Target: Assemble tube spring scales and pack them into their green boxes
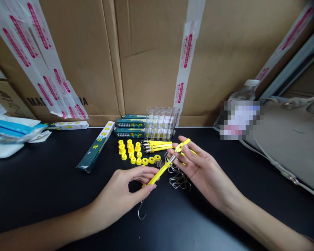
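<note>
My left hand point(121, 191) is closed on a yellow plastic rod point(158, 174), which slants up to the right. A metal hook point(141, 212) hangs below that hand, at the rod's lower end. Between the thumb and fingers of my right hand point(208, 174) is a small yellow plastic piece with holes point(181, 145), close to the rod's silver tip point(172, 159). Behind the hands lie several yellow rods with metal ends point(157, 146) and rows of small yellow caps and rings point(131, 148). Loose metal hooks point(179, 181) lie below my right fingers, partly hidden.
Clear plastic tubes point(162, 122) stand before stacked green boxes point(131, 132). Another green and white box point(96, 146) lies left of the caps. A blue and white packet point(13, 130) is far left; a bottle point(243, 92) and grey bag point(290, 136) are right. Cardboard point(151, 62) walls the back.
</note>
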